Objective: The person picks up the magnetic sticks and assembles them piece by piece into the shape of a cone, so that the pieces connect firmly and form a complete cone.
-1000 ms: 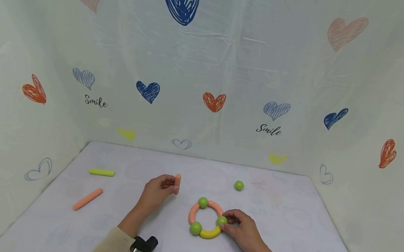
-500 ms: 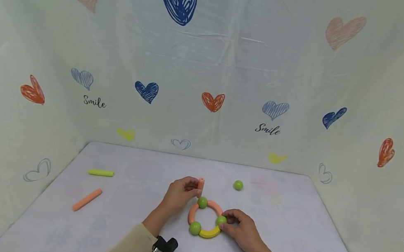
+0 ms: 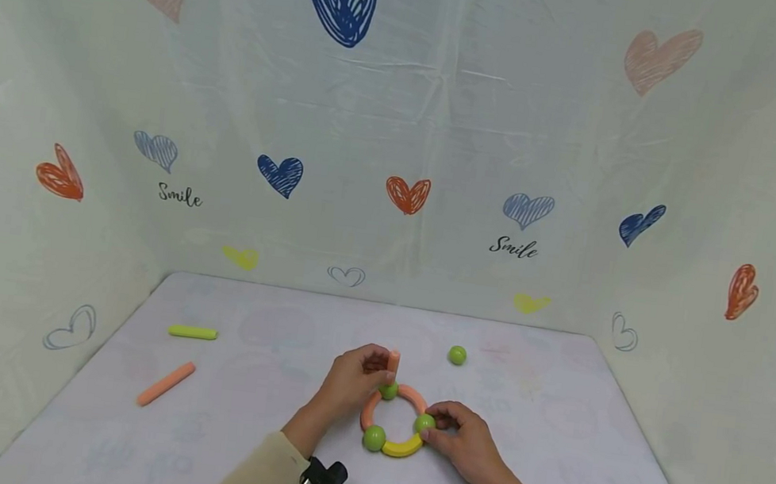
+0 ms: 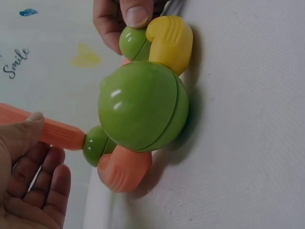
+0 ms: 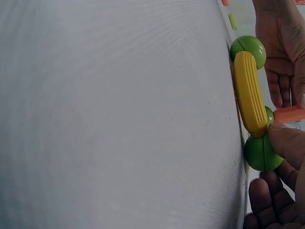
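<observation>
A ring of green balls, two curved orange rods [image 3: 413, 398] and a curved yellow rod [image 3: 404, 447] lies on the table. My left hand [image 3: 352, 380] pinches a straight orange rod [image 3: 393, 363] between thumb and fingers, holding it upright. In the left wrist view, the rod's lower end meets the ring's far ball [image 4: 95, 147]. My right hand [image 3: 471, 445] pinches the ring's right-hand green ball [image 3: 424, 423] from the right side. The near-left ball [image 3: 374, 438] looms large in the left wrist view, with neither hand on it.
A loose green ball [image 3: 457, 354] sits behind the ring, to the right. At the table's left lie a straight yellow-green rod [image 3: 193, 332] and another straight orange rod [image 3: 166, 384]. A cloth printed with hearts [image 3: 408, 195] hangs behind the white table [image 3: 278, 325].
My left hand has carried the upright orange rod rightward from beside the ring and lowered it onto the far ball. The right hand stays at the same ball.
</observation>
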{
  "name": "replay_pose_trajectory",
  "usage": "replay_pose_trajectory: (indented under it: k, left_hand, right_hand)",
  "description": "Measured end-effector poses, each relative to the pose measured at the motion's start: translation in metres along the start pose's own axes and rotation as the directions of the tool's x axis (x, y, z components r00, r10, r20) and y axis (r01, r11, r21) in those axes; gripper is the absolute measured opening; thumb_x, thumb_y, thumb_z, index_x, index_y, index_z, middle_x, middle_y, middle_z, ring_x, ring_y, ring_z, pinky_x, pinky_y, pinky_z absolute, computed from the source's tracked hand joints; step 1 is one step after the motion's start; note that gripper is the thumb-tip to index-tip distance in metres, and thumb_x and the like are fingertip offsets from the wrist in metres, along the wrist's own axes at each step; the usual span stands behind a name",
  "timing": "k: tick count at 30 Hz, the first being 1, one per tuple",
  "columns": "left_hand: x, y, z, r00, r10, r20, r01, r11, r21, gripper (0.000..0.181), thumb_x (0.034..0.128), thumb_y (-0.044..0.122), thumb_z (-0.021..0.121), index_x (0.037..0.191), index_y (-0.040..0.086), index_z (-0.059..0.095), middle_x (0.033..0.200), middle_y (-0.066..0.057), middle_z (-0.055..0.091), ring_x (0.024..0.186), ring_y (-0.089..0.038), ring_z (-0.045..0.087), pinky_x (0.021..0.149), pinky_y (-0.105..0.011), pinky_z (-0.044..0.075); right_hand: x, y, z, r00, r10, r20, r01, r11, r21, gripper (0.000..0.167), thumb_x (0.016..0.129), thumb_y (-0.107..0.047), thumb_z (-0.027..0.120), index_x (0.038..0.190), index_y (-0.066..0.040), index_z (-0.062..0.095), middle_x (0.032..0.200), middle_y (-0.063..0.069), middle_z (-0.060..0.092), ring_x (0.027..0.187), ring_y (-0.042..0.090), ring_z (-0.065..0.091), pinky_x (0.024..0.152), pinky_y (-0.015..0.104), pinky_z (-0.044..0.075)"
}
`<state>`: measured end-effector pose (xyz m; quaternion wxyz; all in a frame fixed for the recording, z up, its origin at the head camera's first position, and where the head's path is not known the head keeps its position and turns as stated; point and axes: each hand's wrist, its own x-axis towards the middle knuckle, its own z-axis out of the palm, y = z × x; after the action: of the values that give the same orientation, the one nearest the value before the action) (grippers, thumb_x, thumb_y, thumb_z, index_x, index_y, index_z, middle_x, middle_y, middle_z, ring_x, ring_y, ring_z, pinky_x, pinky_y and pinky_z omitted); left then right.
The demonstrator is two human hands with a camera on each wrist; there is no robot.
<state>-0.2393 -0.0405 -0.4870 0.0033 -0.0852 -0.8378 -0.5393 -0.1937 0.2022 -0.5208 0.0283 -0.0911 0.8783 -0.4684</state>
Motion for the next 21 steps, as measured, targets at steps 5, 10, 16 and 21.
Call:
replay_pose_trajectory:
  k: [5,10,16,21]
  left_hand:
    - [-0.001,-0.004,0.002,1.000,-0.017,0.015,0.016,0.999,0.047,0.029,0.0963,0.018,0.079,0.124,0.011,0.071,0.115,-0.002,0.074,0.103,-0.018,0.068,0.090,-0.037,0.059]
    - [-0.001,-0.013,0.006,1.000,-0.015,0.027,0.013,0.995,0.096,0.027,0.0954,0.019,0.079,0.121,0.011,0.073,0.115,-0.003,0.075,0.101,-0.018,0.068,0.087,-0.038,0.059]
    - [-0.002,-0.018,0.010,0.999,-0.009,0.032,0.005,0.994,0.112,0.029,0.0945,0.017,0.080,0.122,0.010,0.073,0.115,-0.003,0.075,0.101,-0.017,0.068,0.087,-0.040,0.058]
    - [-0.001,-0.018,0.011,1.000,0.002,0.030,-0.007,0.988,0.153,0.032,0.0940,0.017,0.080,0.125,0.009,0.074,0.113,-0.002,0.072,0.102,-0.018,0.066,0.087,-0.039,0.057]
  right_hand:
    - [0.000,0.000,0.000,1.000,0.000,0.005,0.000,1.000,0.009,0.031,0.087,-0.024,0.088,0.113,-0.016,0.075,0.102,-0.005,0.071,0.092,0.007,0.061,0.082,0.023,0.051]
    - [0.000,-0.001,0.000,1.000,0.005,0.007,-0.005,1.000,0.010,0.031,0.087,-0.025,0.088,0.113,-0.017,0.075,0.102,-0.005,0.070,0.093,0.006,0.061,0.082,0.023,0.051]
    - [-0.003,-0.005,-0.001,1.000,0.013,0.008,-0.013,1.000,0.011,0.030,0.086,-0.025,0.088,0.112,-0.017,0.075,0.101,-0.005,0.070,0.093,0.008,0.061,0.082,0.024,0.051]
    - [-0.004,-0.007,-0.002,1.000,0.003,0.026,-0.003,1.000,0.016,0.027,0.087,-0.026,0.087,0.110,-0.016,0.076,0.101,-0.004,0.071,0.092,0.007,0.061,0.081,0.024,0.051]
